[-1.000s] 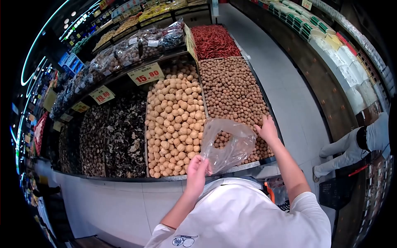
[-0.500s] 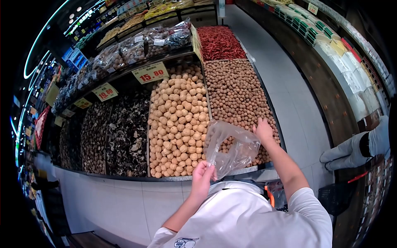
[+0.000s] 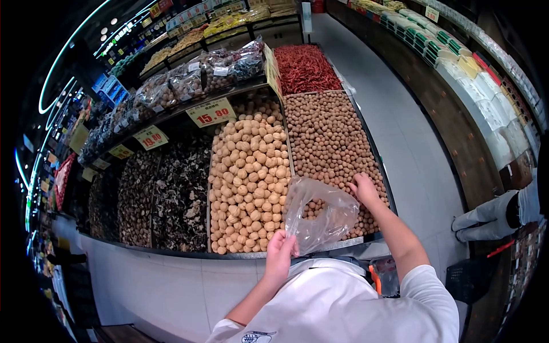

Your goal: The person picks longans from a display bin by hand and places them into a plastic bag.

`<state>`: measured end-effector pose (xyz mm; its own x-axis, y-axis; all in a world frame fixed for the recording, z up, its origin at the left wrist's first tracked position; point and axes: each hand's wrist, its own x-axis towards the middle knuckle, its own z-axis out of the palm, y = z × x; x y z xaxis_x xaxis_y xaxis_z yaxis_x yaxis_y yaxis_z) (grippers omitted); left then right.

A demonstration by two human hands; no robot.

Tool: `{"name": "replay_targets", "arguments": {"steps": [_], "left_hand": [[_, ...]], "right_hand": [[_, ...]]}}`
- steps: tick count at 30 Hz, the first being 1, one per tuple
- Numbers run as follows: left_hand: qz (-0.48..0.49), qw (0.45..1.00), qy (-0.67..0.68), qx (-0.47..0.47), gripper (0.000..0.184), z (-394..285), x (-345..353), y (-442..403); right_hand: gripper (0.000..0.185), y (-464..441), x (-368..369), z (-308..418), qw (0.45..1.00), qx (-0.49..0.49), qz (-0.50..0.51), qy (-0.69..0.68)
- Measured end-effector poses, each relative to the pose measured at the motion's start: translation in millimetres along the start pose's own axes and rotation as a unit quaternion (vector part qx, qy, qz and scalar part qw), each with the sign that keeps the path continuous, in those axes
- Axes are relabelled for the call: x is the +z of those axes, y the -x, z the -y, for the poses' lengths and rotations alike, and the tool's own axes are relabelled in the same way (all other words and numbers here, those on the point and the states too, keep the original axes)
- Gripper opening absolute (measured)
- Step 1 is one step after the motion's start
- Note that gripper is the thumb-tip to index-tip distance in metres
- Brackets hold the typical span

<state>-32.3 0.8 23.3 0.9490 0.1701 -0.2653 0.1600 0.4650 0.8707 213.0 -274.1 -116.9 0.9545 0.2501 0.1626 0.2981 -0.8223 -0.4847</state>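
My left hand [image 3: 280, 251] pinches the near edge of a clear plastic bag [image 3: 306, 226], which hangs spread out over the front of the bins. My right hand [image 3: 366, 190] is beside the bag's right edge, low over a bin of small round brown dried fruits, probably longans [image 3: 326, 131]. Its thumb and fingers look slightly apart, reaching among the fruits; nothing shows between them. Pale walnuts [image 3: 249, 177] fill the bin to the left, partly behind the bag.
Dried red chillies [image 3: 306, 68] lie beyond the brown fruits. Dark dried fungus [image 3: 180, 188] fills a bin further left. Packaged goods sit on a shelf [image 3: 200, 77] above, with a price sign [image 3: 210, 112]. At right, a person's legs [image 3: 486, 217] stand near a dark basket [image 3: 466, 277].
The view has shifted, so the bins sit slightly lower. My right hand stays over the brown fruits with its fingers moved a little. The left hand still holds the bag.
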Motion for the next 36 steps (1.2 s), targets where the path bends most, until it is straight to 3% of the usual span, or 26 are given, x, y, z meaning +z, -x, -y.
{"name": "replay_targets", "arguments": {"steps": [4,5,6,7,10,13,14,16,17,19,20,22,23,25,26,28,29,30,32,36], "left_hand": [[-0.007,0.999,-0.043,0.007,0.009,4,-4,-1],[-0.006,0.999,-0.045,0.009,0.009,4,-4,-2],[-0.007,0.999,-0.045,0.012,0.008,4,-3,-1],[-0.008,0.999,-0.044,0.017,0.008,4,-2,-2],[-0.010,0.999,-0.032,0.029,0.008,-1,7,-3],[-0.013,0.997,-0.055,0.044,0.008,0,9,-5],[-0.016,0.997,-0.056,0.045,0.008,-1,11,-6],[-0.015,0.997,-0.050,0.048,0.008,-3,18,-3],[-0.017,0.997,-0.051,0.049,0.008,-3,19,-3],[-0.017,0.998,-0.051,0.044,0.009,-3,22,-3],[-0.018,0.997,-0.052,0.046,0.009,-3,24,-2],[-0.024,0.998,-0.052,0.039,0.010,-6,28,-2],[-0.026,0.997,-0.053,0.043,0.010,-7,30,-3],[-0.019,0.997,-0.060,0.043,0.010,-6,32,-2],[-0.022,0.997,-0.060,0.046,0.010,-6,32,-2],[0.004,0.998,-0.057,0.038,0.012,-5,30,-2],[0.002,0.998,-0.058,0.039,0.012,-5,31,-2],[0.016,0.998,-0.052,0.034,0.012,-6,32,-2],[0.028,0.998,-0.048,0.028,0.012,-7,34,-1],[0.052,0.998,-0.038,0.023,0.011,-9,42,3]], "right_hand": [[0.028,-1,12,-8,0.990,0.018,-0.104,-0.097],[0.028,-3,13,-10,0.964,0.099,-0.110,-0.222],[0.027,-2,11,-9,0.916,0.178,-0.112,-0.342],[0.025,2,-1,-7,0.824,0.270,-0.061,-0.494],[0.023,26,-44,26,0.661,0.297,-0.073,-0.685],[0.023,65,-78,53,0.580,0.270,-0.008,-0.769],[0.023,72,-95,66,0.579,0.269,-0.005,-0.770],[0.017,84,-126,88,0.569,0.189,0.126,-0.791],[0.017,86,-135,96,0.568,0.189,0.128,-0.791],[0.012,88,-150,111,0.617,0.084,0.279,-0.731],[0.007,87,-157,125,0.633,0.098,0.309,-0.703],[0.006,81,-151,145,0.693,0.055,0.334,-0.636],[0.006,75,-147,155,0.693,0.051,0.335,-0.637],[0.012,62,-137,172,0.765,0.044,0.346,-0.542],[0.012,56,-123,175,0.764,0.040,0.348,-0.542],[0.016,42,-107,192,0.846,-0.135,0.225,-0.464],[0.018,36,-111,192,0.890,-0.114,0.258,-0.358],[0.018,32,-98,189,0.889,-0.115,0.259,-0.359],[0.021,22,-60,181,0.881,-0.257,0.223,-0.328],[0.018,5,-55,190,0.864,-0.310,0.303,-0.255]]}}
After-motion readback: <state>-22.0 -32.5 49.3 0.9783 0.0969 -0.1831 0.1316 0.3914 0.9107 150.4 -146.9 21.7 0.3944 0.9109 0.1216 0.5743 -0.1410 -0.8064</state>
